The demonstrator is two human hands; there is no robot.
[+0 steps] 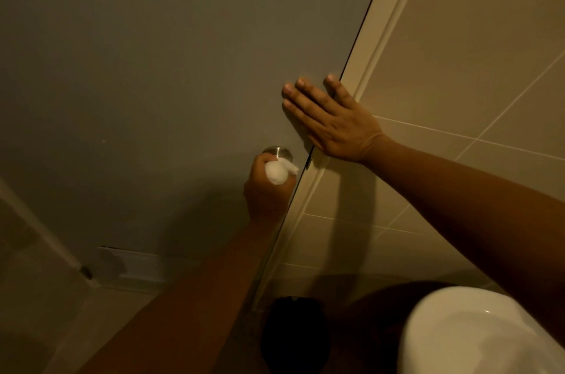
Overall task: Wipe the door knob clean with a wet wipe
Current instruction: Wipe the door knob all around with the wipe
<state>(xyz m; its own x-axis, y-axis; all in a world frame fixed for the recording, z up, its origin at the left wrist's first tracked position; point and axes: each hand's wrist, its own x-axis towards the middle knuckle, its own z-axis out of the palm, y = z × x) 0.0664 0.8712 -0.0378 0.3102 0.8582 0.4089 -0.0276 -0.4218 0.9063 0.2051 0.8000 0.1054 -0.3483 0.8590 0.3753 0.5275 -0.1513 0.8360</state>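
A round metal door knob [277,151] sticks out of the grey door [159,67] near its right edge. My left hand [265,190] is wrapped around the knob from below, with a bunched white wet wipe [278,172] pressed between its fingers and the knob. Most of the knob is hidden by the hand and the wipe; only its base plate shows. My right hand [333,122] lies flat on the door just above the knob, fingers spread, at the door's edge beside the cream frame [376,46].
A beige tiled wall [477,67] runs to the right of the frame. A white basin [477,334] sits at the bottom right under my right forearm. A dark round object [295,337] stands on the floor below the knob. A pale skirting strip [137,269] runs along the door's foot.
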